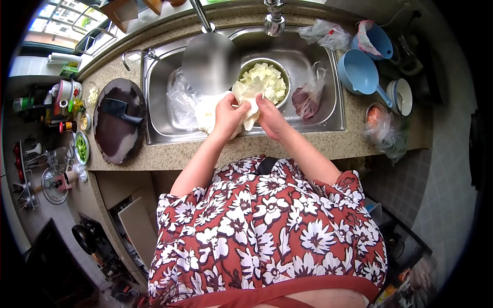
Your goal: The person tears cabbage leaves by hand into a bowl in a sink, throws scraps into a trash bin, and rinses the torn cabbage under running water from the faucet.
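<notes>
Over the front of the sink, both hands are closed on a pale cabbage leaf. My left hand pinches its left side between thumb and fingers, and my right hand grips the right side. Just behind the leaf, a round bowl in the sink holds a heap of torn cabbage pieces. A larger whitish piece, perhaps the rest of the cabbage, lies beside my left hand, partly hidden by it. Clear plastic bags are spread in the left basin.
A bag of dark red meat lies right in the sink. A cleaver rests on a round chopping board at left. Blue strainer, bowls and a bagged orange item stand at right. A blurred disc covers part of the sink.
</notes>
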The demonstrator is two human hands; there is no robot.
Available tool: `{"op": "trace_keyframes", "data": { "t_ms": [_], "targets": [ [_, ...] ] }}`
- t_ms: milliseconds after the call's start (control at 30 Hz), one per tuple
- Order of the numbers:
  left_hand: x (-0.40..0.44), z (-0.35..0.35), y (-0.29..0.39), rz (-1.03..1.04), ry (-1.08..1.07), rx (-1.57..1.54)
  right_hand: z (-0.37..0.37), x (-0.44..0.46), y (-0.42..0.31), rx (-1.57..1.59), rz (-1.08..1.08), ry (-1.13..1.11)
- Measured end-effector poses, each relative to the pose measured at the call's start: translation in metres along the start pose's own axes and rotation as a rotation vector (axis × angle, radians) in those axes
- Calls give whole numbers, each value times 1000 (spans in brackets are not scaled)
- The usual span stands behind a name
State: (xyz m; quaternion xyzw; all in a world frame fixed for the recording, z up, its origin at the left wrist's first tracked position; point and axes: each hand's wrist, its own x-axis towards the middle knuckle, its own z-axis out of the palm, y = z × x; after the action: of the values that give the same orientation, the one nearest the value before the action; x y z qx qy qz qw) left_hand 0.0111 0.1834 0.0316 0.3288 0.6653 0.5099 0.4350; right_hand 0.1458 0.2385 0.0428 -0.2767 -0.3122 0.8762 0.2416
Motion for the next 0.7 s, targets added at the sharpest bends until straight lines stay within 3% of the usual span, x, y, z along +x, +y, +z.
{"op": "trace_keyframes", "data": {
  "t_ms": [33, 100, 233, 500, 567, 633, 700],
  "targets": [
    [3, -3, -4, 1, -6, 0, 0, 0, 0, 1, -4, 4],
    [6, -10, -6, -6, -56, -70, 2, 1, -1, -355, -82, -23],
    [3, -8, 7, -62, -171, -29, -4, -3, -26, -235, 69, 45],
    [-6, -7, 10, -95, -109, -81, -22, -1, -26, -238, 130, 182],
    [-5, -10, 6, -148, -135, -12, -22, -1, -22, -198, 116, 155],
    [-7, -9, 9, -87, -117, -291, -20, -2, -24, -157, 99, 126],
    [-8, -4, 14, -68, -170, -243, -25, -9, -35, -160, 96, -37]
  ]
}}
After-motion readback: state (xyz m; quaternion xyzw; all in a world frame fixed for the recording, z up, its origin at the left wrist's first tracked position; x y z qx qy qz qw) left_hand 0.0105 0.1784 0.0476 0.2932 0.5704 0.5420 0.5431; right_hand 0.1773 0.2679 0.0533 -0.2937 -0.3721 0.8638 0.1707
